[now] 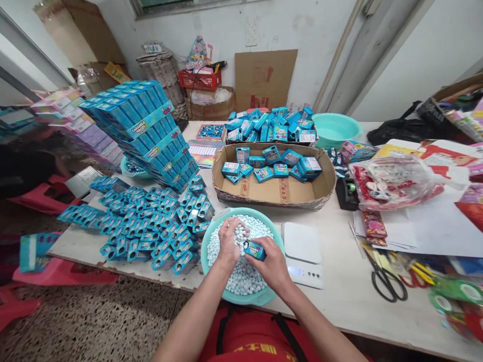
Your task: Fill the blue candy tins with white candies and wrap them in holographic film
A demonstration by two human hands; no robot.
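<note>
A turquoise basin [211, 289] full of small white and pale blue candies [245, 281] stands at the table's front edge. Above it, my left hand [229, 242] is cupped round a heap of candies at the opening of a small blue candy box [253, 250]. That box lies tilted in my right hand [270, 264], its fingers closed round the far end. A white digital scale [302, 246] sits just right of the basin. Many blue boxes with round holes [151, 221] stand packed together on the left.
Behind the basin, a cardboard tray [260, 193] holds several blue boxes, with a fuller pile [271, 125] beyond. Tall stacked display boxes [147, 130] rise at left. Scissors [385, 279], tape rolls [453, 299] and a plastic bag [396, 183] lie right. A second basin [335, 128] stands behind.
</note>
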